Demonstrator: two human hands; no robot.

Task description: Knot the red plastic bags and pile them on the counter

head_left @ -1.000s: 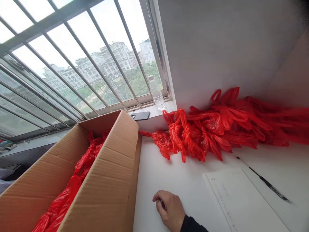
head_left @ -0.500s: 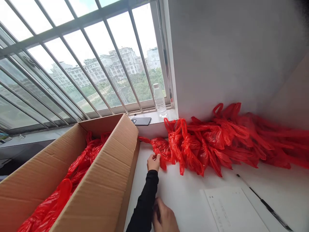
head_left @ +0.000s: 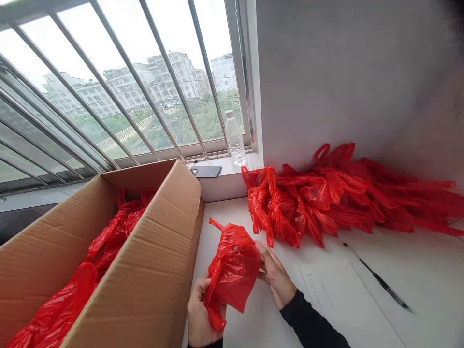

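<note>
- Since the earlier frame, one red bag has moved from the left end of the pile to a place between both hands, nearer the person, just above the worktop.
- Orientation: its long axis runs from far to near; a narrow twisted end points far and left, towards the box, while the loose, broader part points towards the person.
- Hands: the left hand is clamped on the bag's left side; the right hand has its fingers closed on the right edge.
- Count: one bag held; one bottle, one phone, one pen, one paper. The piled bags along the wall overlap too much to count.
- Container: one cardboard box, open at the top, holds more red bags, number indeterminate.
</note>
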